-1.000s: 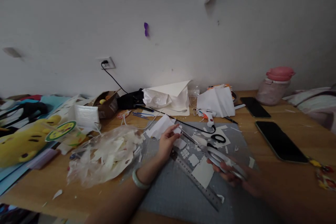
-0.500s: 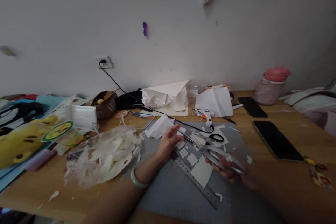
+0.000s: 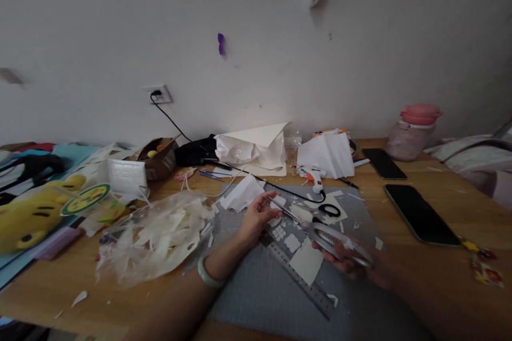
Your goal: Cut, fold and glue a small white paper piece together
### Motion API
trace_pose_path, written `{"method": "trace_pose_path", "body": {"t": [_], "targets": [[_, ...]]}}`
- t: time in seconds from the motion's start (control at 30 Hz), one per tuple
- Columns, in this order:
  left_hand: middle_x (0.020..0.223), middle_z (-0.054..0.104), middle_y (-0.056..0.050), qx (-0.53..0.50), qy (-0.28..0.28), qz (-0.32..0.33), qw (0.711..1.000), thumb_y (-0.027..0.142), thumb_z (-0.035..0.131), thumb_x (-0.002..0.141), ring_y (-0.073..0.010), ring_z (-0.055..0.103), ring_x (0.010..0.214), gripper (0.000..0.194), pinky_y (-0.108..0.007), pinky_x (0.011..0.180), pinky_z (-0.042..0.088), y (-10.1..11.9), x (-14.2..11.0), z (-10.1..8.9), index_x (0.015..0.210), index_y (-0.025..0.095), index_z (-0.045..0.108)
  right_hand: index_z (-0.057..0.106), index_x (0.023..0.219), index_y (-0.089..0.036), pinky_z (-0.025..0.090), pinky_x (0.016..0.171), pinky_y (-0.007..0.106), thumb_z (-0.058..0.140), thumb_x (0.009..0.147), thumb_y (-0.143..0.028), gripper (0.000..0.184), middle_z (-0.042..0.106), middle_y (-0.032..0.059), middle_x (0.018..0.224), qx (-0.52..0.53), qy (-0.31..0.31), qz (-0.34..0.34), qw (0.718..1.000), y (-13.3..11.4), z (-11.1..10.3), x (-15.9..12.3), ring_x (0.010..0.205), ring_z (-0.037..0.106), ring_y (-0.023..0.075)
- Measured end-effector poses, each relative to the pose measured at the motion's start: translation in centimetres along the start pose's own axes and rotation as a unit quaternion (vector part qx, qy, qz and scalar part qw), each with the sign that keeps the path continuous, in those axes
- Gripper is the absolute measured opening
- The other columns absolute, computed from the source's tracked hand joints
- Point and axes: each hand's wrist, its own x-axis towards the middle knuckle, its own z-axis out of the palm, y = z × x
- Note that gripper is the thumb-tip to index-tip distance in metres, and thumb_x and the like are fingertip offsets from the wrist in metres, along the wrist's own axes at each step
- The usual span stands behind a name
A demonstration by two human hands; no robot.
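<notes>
My right hand [image 3: 346,261] is wrapped round the grey handles of a pair of scissors [image 3: 323,235], whose blades point up and left toward my left hand. The fingers of my left hand [image 3: 260,216] are bent together at the blade tips, pinching a small white paper piece [image 3: 277,202], partly hidden. Under both hands lies a grey cutting mat [image 3: 248,298]. A steel ruler [image 3: 298,276] slants across it, beside a cream paper square [image 3: 307,262] and small white cutouts [image 3: 292,243]. Another pair of scissors with black handles [image 3: 330,210] rests beyond the blades.
A clear plastic bag of paper scraps [image 3: 160,237] spreads left of the mat. Behind it stands a glue gun [image 3: 317,181] with a black cord. Two phones [image 3: 420,213] and a pink-lidded bottle [image 3: 412,133] are at right. A yellow plush toy [image 3: 34,218] lies at far left.
Both hands stay almost in place. Less white paper shows below my left fingertips than before. The whole view has shifted slightly.
</notes>
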Motion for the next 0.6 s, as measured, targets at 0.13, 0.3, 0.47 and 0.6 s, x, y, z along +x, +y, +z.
{"method": "trace_pose_path", "body": {"t": [0.13, 0.3, 0.47, 0.6], "targets": [[0.113, 0.06, -0.006, 0.004, -0.001, 0.003, 1.0, 0.015, 0.075, 0.056, -0.0101, 0.06, 0.068, 0.046, -0.023, 0.065, 0.047, 0.0, -0.06, 0.01, 0.099, 0.018, 0.059, 0.055, 0.109, -0.021, 0.011, 0.041, 0.017, 0.069, 0.064, -0.041, 0.052, 0.044, -0.0025, 0.073, -0.005, 0.008, 0.005, 1.0, -0.42, 0.4, -0.05, 0.048, 0.021, 0.0023], [0.113, 0.06, -0.006, 0.008, -0.004, 0.01, 1.0, 0.015, 0.075, 0.056, -0.0102, 0.06, 0.069, 0.046, -0.024, 0.066, 0.048, 0.01, -0.07, 0.02, 0.099, 0.018, 0.06, 0.056, 0.106, -0.02, 0.01, 0.04, 0.017, 0.068, 0.064, -0.045, 0.051, 0.043, -0.0025, 0.073, 0.0, 0.009, 0.014, 1.0, -0.33, 0.26, 0.05, 0.047, 0.021, 0.002], [0.112, 0.06, -0.005, 0.001, -0.006, 0.009, 1.0, 0.015, 0.075, 0.056, -0.01, 0.059, 0.069, 0.044, -0.023, 0.064, 0.048, 0.05, -0.09, 0.02, 0.097, 0.018, 0.061, 0.058, 0.099, -0.018, 0.012, 0.04, 0.018, 0.069, 0.062, -0.047, 0.048, 0.044, -0.0024, 0.072, -0.003, 0.017, 0.009, 1.0, -0.1, 0.1, 0.14, 0.047, 0.022, 0.0016], [0.112, 0.06, -0.006, -0.001, -0.001, 0.007, 1.0, 0.015, 0.075, 0.055, -0.0105, 0.059, 0.069, 0.044, -0.023, 0.064, 0.048, 0.16, -0.13, 0.1, 0.096, 0.017, 0.061, 0.059, 0.094, -0.017, 0.011, 0.041, 0.018, 0.068, 0.062, -0.044, 0.042, 0.043, -0.002, 0.07, 0.007, 0.025, 0.02, 0.999, -0.16, 0.06, 0.19, 0.047, 0.023, 0.002]]}}
